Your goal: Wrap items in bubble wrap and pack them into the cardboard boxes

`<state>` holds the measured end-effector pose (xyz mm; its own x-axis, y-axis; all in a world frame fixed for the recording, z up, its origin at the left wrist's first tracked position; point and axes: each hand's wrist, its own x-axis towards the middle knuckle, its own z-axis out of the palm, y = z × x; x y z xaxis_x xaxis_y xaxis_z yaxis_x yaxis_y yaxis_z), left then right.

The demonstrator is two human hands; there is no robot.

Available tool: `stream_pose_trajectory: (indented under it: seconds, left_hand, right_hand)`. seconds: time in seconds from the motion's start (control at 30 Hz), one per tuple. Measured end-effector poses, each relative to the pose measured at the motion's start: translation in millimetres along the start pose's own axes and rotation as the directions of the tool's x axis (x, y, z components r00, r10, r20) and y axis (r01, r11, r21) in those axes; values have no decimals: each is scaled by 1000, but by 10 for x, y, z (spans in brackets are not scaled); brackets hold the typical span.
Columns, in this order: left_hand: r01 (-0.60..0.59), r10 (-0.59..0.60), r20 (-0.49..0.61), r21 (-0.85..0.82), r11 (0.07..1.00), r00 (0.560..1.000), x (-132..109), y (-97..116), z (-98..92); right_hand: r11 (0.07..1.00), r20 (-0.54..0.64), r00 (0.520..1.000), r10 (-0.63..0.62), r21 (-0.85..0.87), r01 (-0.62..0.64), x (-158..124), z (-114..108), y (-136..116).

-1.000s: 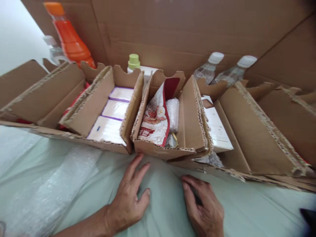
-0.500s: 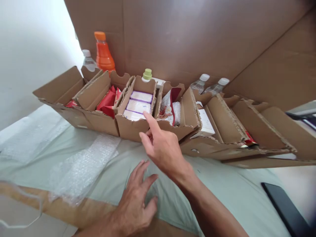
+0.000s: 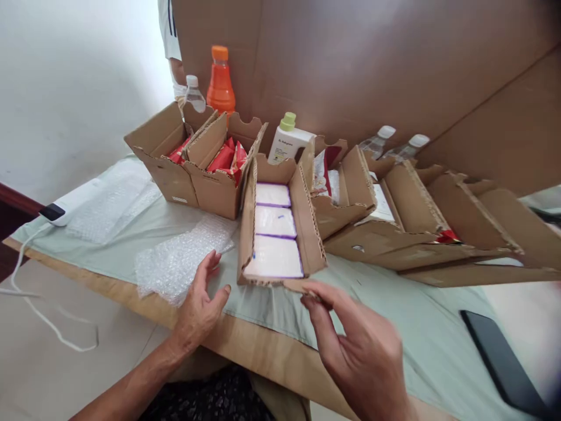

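My right hand (image 3: 350,339) pinches the near rim of a cardboard box (image 3: 313,234), which stands forward of the row of boxes. Inside it lie three white packs (image 3: 274,254) with purple edges, one behind another. Close to the table edge, my left hand (image 3: 201,304) has its fingers apart and holds nothing. Just beyond that hand is a sheet of bubble wrap (image 3: 182,260). Left of the pulled box, two joined cardboard boxes (image 3: 210,190) contain red packets (image 3: 225,156). To its right, another box (image 3: 344,210) holds a red and white packet (image 3: 322,175).
Behind the boxes stand an orange bottle (image 3: 221,88), a white bottle with a green cap (image 3: 287,143) and clear bottles (image 3: 377,143). A black phone (image 3: 499,356) lies at the right. More bubble wrap (image 3: 103,204) is at the left. Another person's sleeve (image 3: 169,26) shows behind.
The box of white packs has come toward me out of the row, with my right hand now gripping its near rim. My left hand has moved left. The view has shifted.
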<state>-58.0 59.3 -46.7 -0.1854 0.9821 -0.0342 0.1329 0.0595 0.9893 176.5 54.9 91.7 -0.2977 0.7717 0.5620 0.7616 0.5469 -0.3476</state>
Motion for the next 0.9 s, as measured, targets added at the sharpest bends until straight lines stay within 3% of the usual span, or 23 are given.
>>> stream_pose_trajectory:
  seconds: [0.1,0.2,0.27,0.33,0.37,0.43,0.5,0.57,0.7,0.8,0.9]
  left_hand:
    - [19,-20,-13,-67,998,1000,31,-14,-12]
    - [-62,60,-23,-77,995,998,61,28,-5]
    - [-130,130,1,-54,990,991,57,57,42]
    - [-170,171,42,-31,985,984,23,68,122]
    - [-177,179,59,-25,984,982,-3,66,168]
    - [-167,169,89,-19,986,982,-68,48,255]
    - [-128,128,108,-7,992,986,-138,25,323]
    - [-100,98,107,14,995,989,-198,9,381]
    - [-125,122,117,17,992,986,-237,22,566]
    - [-152,148,218,3,988,965,-155,87,806]
    - [-241,223,333,12,970,916,-15,194,985]
  right_hand:
    - [1000,37,999,-5,14,4,-370,-274,47]
    - [974,-56,976,211,-67,-215,-671,-505,271]
    - [897,-252,868,428,2,-442,-818,-597,445]
    - [823,-351,744,568,217,-526,-955,-620,585]
    - [795,-320,731,603,312,-520,-1032,-602,634]
    - [767,-181,776,605,397,-505,-1200,-502,683]
    - [769,-28,816,577,355,-532,-1355,-325,678]
    - [776,32,809,586,263,-573,-1441,-119,654]
    - [715,-69,716,695,176,-677,-1356,130,780]
    - [668,-153,653,742,247,-702,-1205,101,1093]
    - [658,-227,619,752,324,-680,-1118,48,1364]
